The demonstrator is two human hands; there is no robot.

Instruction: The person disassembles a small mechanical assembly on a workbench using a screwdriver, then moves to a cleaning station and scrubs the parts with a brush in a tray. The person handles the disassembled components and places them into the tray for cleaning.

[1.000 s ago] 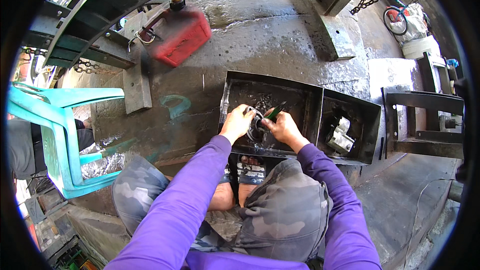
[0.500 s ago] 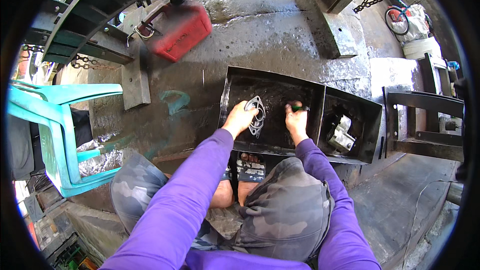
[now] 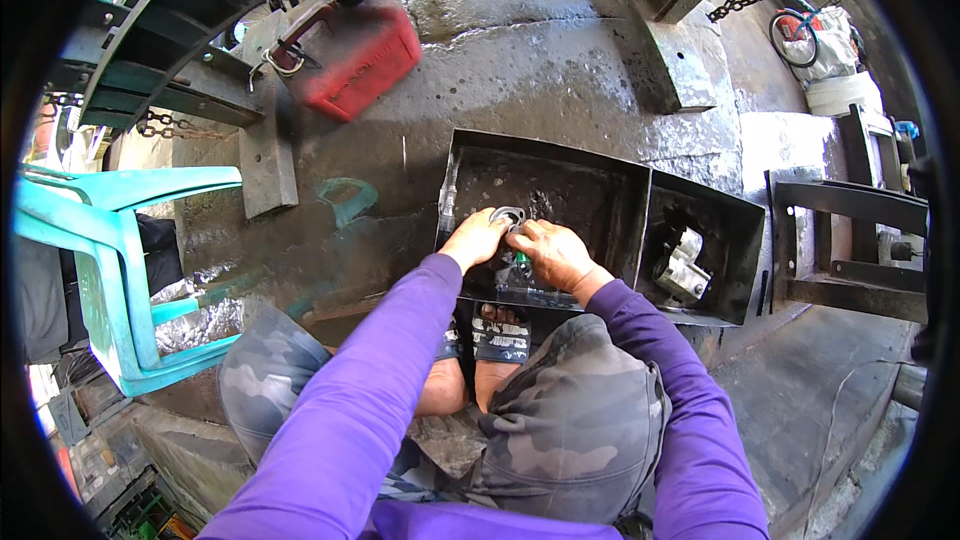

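Observation:
My left hand [image 3: 474, 238] is closed on a grey metal flange-like part [image 3: 513, 212] with a round opening, held over the large compartment of a black metal tray [image 3: 610, 162]. My right hand [image 3: 556, 254] is right beside it, fingers closed round a small green-handled tool [image 3: 521, 259]. Its working end is hidden by my fingers and the part. In the tray's smaller right compartment lies a silver metal casting [image 3: 684, 268]. Dark, wet-looking residue covers the bottom of the large compartment.
A red fuel can [image 3: 360, 60] stands on the concrete floor ahead to the left. At the left is a turquoise plastic chair [image 3: 120, 240]. A black steel frame [image 3: 850, 285] stands right of the tray; steel beams [image 3: 268, 160] rest farther out.
My right hand has moved left with the green-handled tool, from the large compartment's right side to the metal part. The part is now tilted differently in my left hand.

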